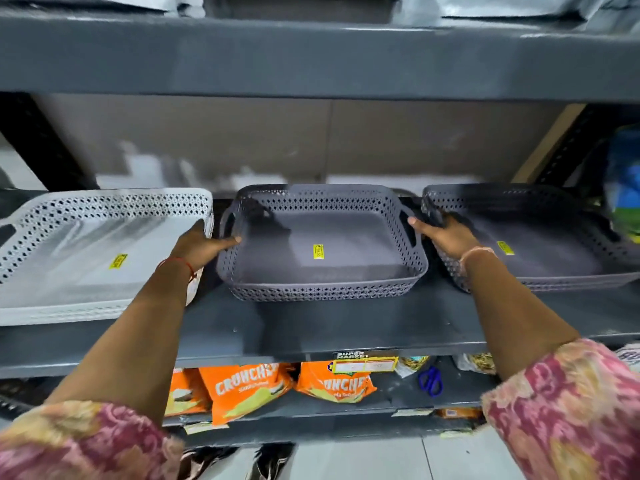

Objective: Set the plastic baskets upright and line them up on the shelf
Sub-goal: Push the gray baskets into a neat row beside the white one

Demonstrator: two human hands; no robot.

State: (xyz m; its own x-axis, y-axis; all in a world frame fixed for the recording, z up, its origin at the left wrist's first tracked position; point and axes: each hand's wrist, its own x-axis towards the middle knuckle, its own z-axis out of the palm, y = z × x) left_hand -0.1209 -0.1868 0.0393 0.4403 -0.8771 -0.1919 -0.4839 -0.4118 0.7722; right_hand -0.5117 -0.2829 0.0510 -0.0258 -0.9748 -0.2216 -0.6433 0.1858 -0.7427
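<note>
Three baskets sit upright in a row on the shelf (311, 327). Left hand (199, 245) is between the white basket (86, 258) and the middle grey basket (322, 244) — fingers together and flat, index tip touching the grey one's left wall just below the handle slot, not clamped on anything. Right hand (446, 237) is in the gap on the other side, fingers extended toward the middle basket's right handle; the back of the hand rests vs. the right grey basket (533, 237). Looks like a squaring-up step, task nearly done imo.

Risks: the middle basket seems to be a nested stack, so a push from one side only could skew it or slide the top layer off the lower ones. Right hand is tight btw two baskets — pulling out carelessly could drag the right one out of line. White basket overhangs toward the shelf's front edge; a nudge from the left wrist might tip it off.
</note>
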